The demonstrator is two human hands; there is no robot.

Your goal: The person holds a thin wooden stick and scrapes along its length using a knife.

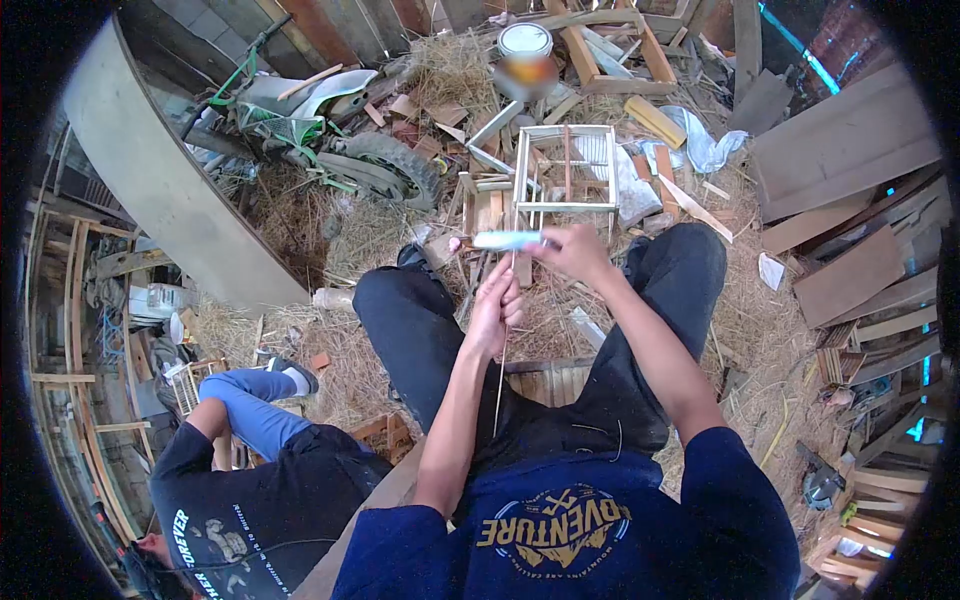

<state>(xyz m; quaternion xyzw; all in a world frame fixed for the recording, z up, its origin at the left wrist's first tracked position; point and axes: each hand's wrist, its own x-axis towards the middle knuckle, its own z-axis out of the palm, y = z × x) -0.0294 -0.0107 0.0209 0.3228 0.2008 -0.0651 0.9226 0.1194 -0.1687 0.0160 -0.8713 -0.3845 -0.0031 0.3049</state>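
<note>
My left hand (494,308) is closed round a thin wooden stick (500,388), which runs from between my legs up past my fingers. Just above it, my right hand (574,256) grips a knife by its handle. The knife's pale, broad blade (506,240) points left and crosses the stick close over the left fingertips, slightly blurred. Two short thin strips (619,437) lie on my lap. Beyond the hands stands a small frame of light wooden sticks (567,208) on the straw.
A person in a dark shirt (270,500) sits close on my left. Ahead are a dirt bike (380,165), a labelled bucket (525,42) and a wooden frame (630,85). Boards (850,140) lean at the right. Straw and wood scraps cover the ground.
</note>
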